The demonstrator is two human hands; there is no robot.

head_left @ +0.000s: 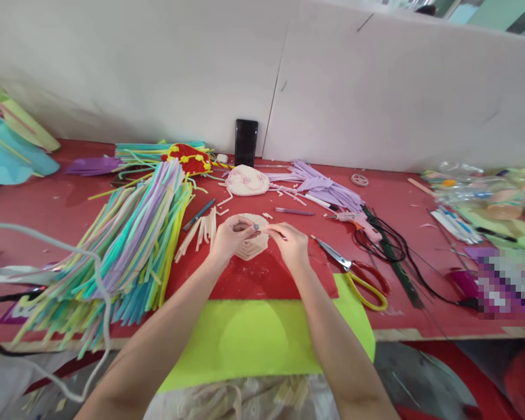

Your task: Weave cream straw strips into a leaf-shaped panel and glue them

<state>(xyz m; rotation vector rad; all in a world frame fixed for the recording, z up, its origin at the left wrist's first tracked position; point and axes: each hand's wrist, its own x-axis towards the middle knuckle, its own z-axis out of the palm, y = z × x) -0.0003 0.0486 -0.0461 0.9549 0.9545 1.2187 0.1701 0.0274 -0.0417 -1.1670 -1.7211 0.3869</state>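
The left hand held a grey bit in a narrow pinch between thumb and fingers. The right hand, at its three o'clock, pinched a thin piece whose dark end showed beside the fingers. The fingertips of both hands nearly met; whether the two small things touched could not be told, nor what they were made of.

Below the hands lay the cream disc, flat on a red mat, its ribbed face partly hidden by the fingers. It looked light and somewhat soft, built of fuzzy strips side by side, so it would probably bend or come apart if pulled by a single rib; the firmest hold seemed to be across its rim, from nine and three o'clock. The grey bit, being so small, seemed easy to drop and called for the very fingertips. The thin piece looked stiffer and light, best taken near its middle.

Around the disc, cream strips lay at nine o'clock, with the large coloured bundle beyond. A pink-and-white piece sat at twelve, a purple pen at two, the glue gun at three, and scissors at four.
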